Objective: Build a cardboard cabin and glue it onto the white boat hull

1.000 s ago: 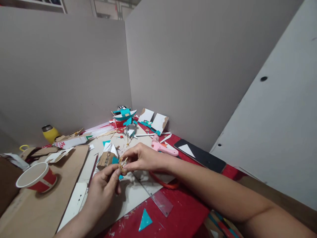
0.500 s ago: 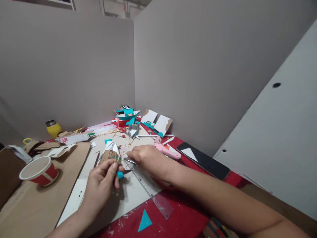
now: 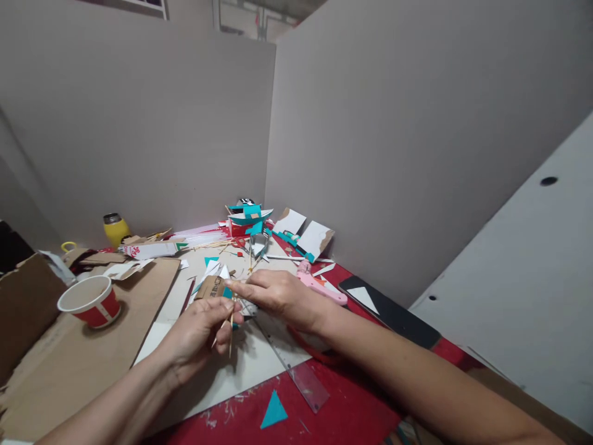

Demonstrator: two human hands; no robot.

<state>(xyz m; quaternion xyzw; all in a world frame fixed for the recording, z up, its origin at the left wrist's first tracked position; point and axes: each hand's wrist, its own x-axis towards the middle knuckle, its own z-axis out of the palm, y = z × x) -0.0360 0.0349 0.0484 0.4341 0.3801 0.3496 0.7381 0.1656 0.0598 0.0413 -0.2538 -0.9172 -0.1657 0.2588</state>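
Observation:
Between the thumb and fingers of my left hand (image 3: pixel 208 321) are thin wooden sticks (image 3: pixel 231 337), their ends poking down below the fingers. My right hand (image 3: pixel 282 296) is curled just to the right, its fingertips meeting the sticks' upper end. Under its palm shows the curved red handle (image 3: pixel 319 355) of a metal tool, whose exact kind is mostly hidden. Just behind both hands lies a brown printed cardboard piece (image 3: pixel 210 287) with teal and white paper parts. A clear ruler (image 3: pixel 301 380) slants out from beneath the right hand.
A paper cup (image 3: pixel 95 303) stands on cardboard at left, a yellow bottle (image 3: pixel 115 230) behind it. A pink glue gun (image 3: pixel 324 289) and a black phone-like slab (image 3: pixel 393 315) lie at right. Small teal paper boats (image 3: pixel 251 216) sit at the back. A teal triangle (image 3: pixel 275 411) lies in front.
My right hand has closed in on the left, and the metal tip seen before is now mostly covered. The sticks now point downward from my left hand. The view has shifted slightly left.

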